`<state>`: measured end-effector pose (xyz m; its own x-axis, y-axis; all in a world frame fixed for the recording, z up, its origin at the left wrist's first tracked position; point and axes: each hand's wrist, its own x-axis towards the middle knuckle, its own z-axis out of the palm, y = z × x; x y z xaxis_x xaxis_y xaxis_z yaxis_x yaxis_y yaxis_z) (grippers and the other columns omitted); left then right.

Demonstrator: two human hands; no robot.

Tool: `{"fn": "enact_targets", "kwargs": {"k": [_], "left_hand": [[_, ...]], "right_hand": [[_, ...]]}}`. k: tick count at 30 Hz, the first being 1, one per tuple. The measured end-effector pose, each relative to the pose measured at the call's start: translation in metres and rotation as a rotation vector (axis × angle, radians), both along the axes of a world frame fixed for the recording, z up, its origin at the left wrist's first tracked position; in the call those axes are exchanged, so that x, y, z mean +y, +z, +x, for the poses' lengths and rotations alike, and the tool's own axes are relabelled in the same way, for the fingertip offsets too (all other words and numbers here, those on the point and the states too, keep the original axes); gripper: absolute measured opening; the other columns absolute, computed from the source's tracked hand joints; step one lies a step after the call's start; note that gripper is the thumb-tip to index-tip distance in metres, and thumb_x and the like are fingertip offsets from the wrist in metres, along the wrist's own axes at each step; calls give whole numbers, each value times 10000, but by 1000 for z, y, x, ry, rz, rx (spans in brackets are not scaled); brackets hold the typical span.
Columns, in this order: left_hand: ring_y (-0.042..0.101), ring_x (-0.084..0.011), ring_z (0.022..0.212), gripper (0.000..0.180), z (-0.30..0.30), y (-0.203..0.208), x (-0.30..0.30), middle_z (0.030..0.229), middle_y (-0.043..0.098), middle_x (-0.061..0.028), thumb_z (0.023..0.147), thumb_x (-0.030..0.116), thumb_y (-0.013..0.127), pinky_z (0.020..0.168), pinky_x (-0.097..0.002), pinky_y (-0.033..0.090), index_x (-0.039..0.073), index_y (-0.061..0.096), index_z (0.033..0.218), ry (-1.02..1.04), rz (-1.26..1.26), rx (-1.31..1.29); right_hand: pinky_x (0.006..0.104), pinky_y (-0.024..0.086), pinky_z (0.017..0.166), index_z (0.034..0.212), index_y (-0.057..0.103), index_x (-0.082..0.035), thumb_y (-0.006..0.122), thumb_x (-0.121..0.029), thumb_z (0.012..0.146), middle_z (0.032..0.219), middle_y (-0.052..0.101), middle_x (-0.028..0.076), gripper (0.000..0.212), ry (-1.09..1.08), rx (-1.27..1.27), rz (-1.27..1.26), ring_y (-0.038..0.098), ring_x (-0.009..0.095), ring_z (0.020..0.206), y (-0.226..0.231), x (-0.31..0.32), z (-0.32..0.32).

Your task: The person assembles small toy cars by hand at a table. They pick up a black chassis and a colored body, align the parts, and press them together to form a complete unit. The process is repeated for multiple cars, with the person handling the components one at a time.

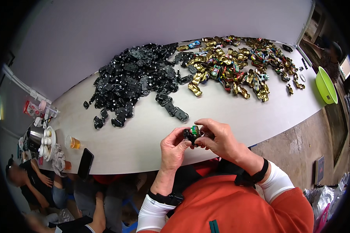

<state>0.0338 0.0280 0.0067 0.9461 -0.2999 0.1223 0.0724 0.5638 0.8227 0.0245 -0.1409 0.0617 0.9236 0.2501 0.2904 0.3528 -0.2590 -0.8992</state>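
Above the table's near edge, my two hands meet around a small toy car. My left hand point(172, 150) is closed on its black chassis part point(188, 135), thumb and fingers pinching it from the left. My right hand point(221, 139) pinches a car body point(195, 130) with green and gold on it against the black part. Fingers partly hide how the two pieces fit together. Beyond my hands lie a few black chassis point(172, 108) in a row. Behind them is a big heap of black chassis point(132, 77), with a heap of gold and coloured car bodies point(225, 64) to its right.
A lime green basin point(326, 86) stands at the table's right end. On the left are a clear cup with amber drink point(72, 143), a black phone point(85, 163) at the edge and a tray of white cups point(47, 143). Other people point(35, 182) sit at lower left.
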Motion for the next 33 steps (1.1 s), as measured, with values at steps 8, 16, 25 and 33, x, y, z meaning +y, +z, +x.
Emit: {"fn": "enact_targets", "kwargs": {"k": [8,16,25,33], "left_hand": [[584,-145,849,348,-7,-1,3,985,564,-65,755,7,685,627,-238,498,-33,579,1084,43,-11,-118],[595,-148,822,357,-10,3,0,1000,566,-79,759,-27,667,613,-233,502,-17,577,1105,54,27,-160],[605,-135,648,290,-5,35,2,994,549,-81,766,16,676,422,-184,464,-9,590,1041,-196,-26,78],[508,-103,444,197,-1,2,1,772,604,-106,810,131,668,314,-173,359,23,525,890,-23,-210,295]], "right_hand": [[336,513,580,1091,549,-76,695,-12,707,810,584,121,415,98,-184,-161,622,274,701,8,3,-1],[293,514,535,1124,549,-70,691,22,704,783,574,104,453,131,-225,-258,623,225,640,14,-1,-3],[288,478,447,1042,400,16,671,13,746,713,613,140,401,182,303,-15,612,181,550,29,-4,1],[181,384,422,946,625,30,577,-83,870,697,612,32,145,165,588,347,544,45,533,-7,-12,5]]}}
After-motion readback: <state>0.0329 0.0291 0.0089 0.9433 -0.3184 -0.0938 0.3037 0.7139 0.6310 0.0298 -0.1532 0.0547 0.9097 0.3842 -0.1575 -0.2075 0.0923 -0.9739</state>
